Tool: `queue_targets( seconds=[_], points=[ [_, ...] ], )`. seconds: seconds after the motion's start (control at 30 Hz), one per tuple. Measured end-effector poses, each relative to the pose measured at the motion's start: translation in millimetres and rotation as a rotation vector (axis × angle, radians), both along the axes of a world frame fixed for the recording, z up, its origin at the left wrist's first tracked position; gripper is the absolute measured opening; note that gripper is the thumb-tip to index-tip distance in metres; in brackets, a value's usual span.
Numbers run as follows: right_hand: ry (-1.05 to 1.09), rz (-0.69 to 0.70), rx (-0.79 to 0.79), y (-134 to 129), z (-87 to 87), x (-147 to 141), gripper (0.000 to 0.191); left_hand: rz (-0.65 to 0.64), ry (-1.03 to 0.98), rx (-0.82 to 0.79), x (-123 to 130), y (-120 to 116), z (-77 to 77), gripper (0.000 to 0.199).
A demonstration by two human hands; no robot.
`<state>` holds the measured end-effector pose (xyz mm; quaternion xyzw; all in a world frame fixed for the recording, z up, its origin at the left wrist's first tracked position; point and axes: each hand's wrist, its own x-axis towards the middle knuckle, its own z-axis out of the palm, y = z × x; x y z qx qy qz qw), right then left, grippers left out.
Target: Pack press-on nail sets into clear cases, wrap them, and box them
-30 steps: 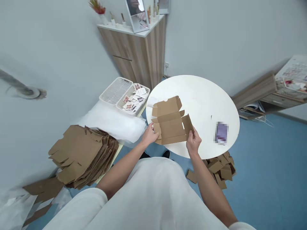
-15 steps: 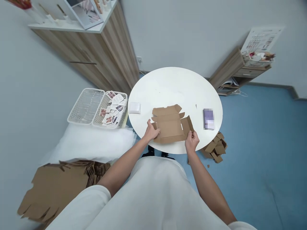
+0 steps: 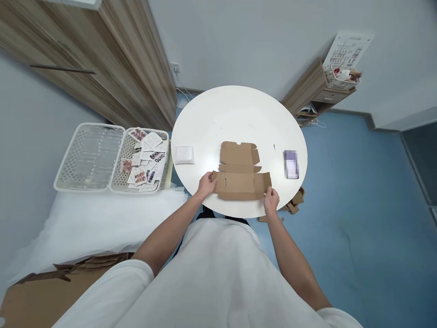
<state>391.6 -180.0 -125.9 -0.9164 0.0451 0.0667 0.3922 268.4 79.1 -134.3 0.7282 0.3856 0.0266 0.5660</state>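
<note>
An unfolded brown cardboard box (image 3: 240, 182) lies near the front edge of the white round table (image 3: 239, 109), its lid panel pointing away from me. My left hand (image 3: 207, 184) grips the side flap at its left end. At the opposite end, my right hand (image 3: 271, 199) pinches the corner of the right side flap. Both side flaps are tilted up a little. The fingertips under the cardboard are partly hidden.
A clear packet (image 3: 185, 155) lies on the table's left, a purple pixelated item (image 3: 291, 164) on its right. Left of the table are a basket of printed cards (image 3: 145, 159), another basket holding clear items (image 3: 90, 157), white sheets (image 3: 102, 218) and stacked cardboard (image 3: 61, 291).
The view has shifted. The cardboard has turned straighter and lies flatter, its lid panel spread out. My left hand has moved from the box's near left part to the left flap's end.
</note>
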Motion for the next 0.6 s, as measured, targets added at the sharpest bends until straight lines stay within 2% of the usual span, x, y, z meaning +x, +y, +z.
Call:
queue_targets(
  seconds=[0.17,0.23,0.33,0.43,0.53,0.6],
  points=[
    [0.102,0.085,-0.04,-9.6,-1.5,18.4,0.038,0.026,-0.01,-0.082,9.5,0.0,-7.1,0.026],
    [0.077,0.124,-0.102,-9.5,1.4,28.5,0.048,0.06,0.035,-0.007,9.7,-2.7,-4.1,0.033],
    [-0.042,0.227,-0.226,-3.5,10.0,48.0,0.062,0.067,0.066,0.244,7.3,-15.0,9.6,0.048],
    [-0.055,0.362,-0.266,10.1,17.4,74.4,0.063,-0.055,0.068,0.502,5.0,-38.0,30.3,0.055],
    [0.029,0.463,-0.204,29.4,15.1,104.5,0.06,-0.341,0.064,0.615,4.4,-63.9,45.2,0.065],
    [0.064,0.519,-0.129,43.7,7.7,122.4,0.055,-0.541,0.106,0.64,4.5,-77.1,46.7,0.063]
  ],
)
